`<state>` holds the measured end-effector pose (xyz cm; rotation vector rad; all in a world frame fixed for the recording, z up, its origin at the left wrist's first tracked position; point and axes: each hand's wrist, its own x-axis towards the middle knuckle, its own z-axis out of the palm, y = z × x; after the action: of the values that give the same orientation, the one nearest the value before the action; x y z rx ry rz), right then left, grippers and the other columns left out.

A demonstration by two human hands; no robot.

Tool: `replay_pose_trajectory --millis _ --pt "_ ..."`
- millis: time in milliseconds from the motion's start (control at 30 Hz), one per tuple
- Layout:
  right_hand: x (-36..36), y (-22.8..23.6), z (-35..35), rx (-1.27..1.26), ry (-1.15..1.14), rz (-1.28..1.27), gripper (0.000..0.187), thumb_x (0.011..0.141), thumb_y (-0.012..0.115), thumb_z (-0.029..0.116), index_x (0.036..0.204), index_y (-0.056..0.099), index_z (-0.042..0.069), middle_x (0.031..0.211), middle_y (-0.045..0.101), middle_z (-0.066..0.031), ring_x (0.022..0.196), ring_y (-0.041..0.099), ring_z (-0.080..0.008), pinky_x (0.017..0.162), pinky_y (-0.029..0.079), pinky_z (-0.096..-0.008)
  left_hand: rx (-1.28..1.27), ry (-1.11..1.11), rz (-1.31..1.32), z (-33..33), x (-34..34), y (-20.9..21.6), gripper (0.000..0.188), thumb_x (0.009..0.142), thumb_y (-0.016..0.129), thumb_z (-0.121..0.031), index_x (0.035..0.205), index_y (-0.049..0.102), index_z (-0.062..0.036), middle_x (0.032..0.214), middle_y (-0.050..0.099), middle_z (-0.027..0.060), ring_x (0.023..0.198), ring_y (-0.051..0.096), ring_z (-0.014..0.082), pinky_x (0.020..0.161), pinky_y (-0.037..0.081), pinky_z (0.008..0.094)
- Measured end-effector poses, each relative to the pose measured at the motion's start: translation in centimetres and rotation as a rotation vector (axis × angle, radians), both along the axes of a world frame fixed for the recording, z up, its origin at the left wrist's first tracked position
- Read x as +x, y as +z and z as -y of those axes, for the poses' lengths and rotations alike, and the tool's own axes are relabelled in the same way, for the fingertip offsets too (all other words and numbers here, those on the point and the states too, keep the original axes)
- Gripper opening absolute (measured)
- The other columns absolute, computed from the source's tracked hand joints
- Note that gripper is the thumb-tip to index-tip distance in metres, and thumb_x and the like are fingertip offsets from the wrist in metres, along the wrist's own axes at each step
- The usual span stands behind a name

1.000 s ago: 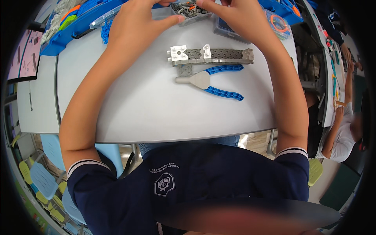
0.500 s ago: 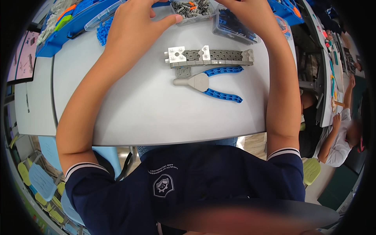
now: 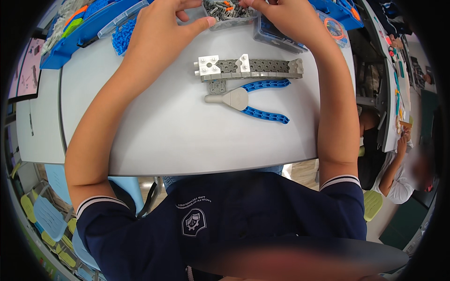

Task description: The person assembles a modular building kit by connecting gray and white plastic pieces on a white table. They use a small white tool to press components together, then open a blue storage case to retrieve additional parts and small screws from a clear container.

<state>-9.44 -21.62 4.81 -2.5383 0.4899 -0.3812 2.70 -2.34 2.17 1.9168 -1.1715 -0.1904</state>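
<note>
A clear plastic box (image 3: 233,23) full of small grey connector pins (image 3: 224,9), a few of them orange, stands at the top of the picture. My left hand (image 3: 171,21) is at its left side, thumb stretched out against the box's near corner and fingers apart. Over the box's right part, my right hand (image 3: 287,16) has its thumb and fingers drawn together among the pins; anything between them is hidden. Nearer me lies a grey plastic beam assembly (image 3: 267,68) with white connector pieces (image 3: 209,65). Just below it is a pin-puller tool (image 3: 236,99) with blue handles.
Right of the pins, a clear box (image 3: 276,36) holds dark parts; orange rings (image 3: 333,28) are in another container. Blue pins (image 3: 123,37) fill a box at left, beside a blue tray (image 3: 65,54). A screen (image 3: 26,70) stands far left. Another person (image 3: 398,173) sits at right.
My right hand has come down so that its fingertips now show in the pin box. The left hand has barely shifted; the beam assembly and tool lie as before.
</note>
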Motion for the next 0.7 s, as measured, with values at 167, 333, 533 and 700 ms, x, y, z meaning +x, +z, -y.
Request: replay_pose_trajectory --millis 167,333,533,700 --pt "0.3 -0.1 0.4 -0.002 -0.047 0.01 0.019 0.092 0.071 0.016 0.096 0.077 -0.002 0.092 0.069 -0.0202 0.087 0.066 -0.033 0.078 0.051 -0.0403 0.003 0.006 -0.028 0.1 -0.1 0.2 0.051 0.082 0.081 -0.008 0.13 0.066 -0.0008 0.11 0.076 0.0159 0.088 0.064 0.0202 0.083 0.054 0.0335" --pt "0.3 -0.4 0.4 -0.1 -0.07 0.068 0.019 0.092 0.071 0.016 0.097 0.077 -0.001 0.095 0.07 -0.0209 0.09 0.066 -0.0336 0.081 0.052 -0.0407 0.002 0.019 0.137 -0.3 -0.9 0.6 0.054 0.081 0.082 -0.008 0.132 0.064 -0.0019 0.108 0.076 0.0134 0.086 0.06 0.0211 0.081 0.051 0.0348" --pt "0.0 0.0 0.1 -0.101 0.025 0.017 0.018 0.093 0.069 0.014 0.099 0.077 -0.001 0.099 0.07 -0.0213 0.093 0.066 -0.0355 0.084 0.051 -0.0422 0.027 0.039 0.059 -0.1 -1.3 1.3 0.058 0.08 0.083 -0.01 0.133 0.063 -0.0028 0.106 0.076 0.0117 0.081 0.058 0.0215 0.083 0.048 0.0348" --pt "-0.3 0.4 -0.4 -0.112 0.116 0.077 0.016 0.092 0.069 0.012 0.098 0.077 0.0 0.096 0.069 -0.0207 0.09 0.065 -0.0346 0.082 0.051 -0.0425 -0.009 0.05 0.326 -0.4 -2.1 1.0 0.06 0.079 0.083 -0.01 0.134 0.062 -0.0009 0.106 0.077 0.0127 0.078 0.058 0.0206 0.078 0.049 0.0337"
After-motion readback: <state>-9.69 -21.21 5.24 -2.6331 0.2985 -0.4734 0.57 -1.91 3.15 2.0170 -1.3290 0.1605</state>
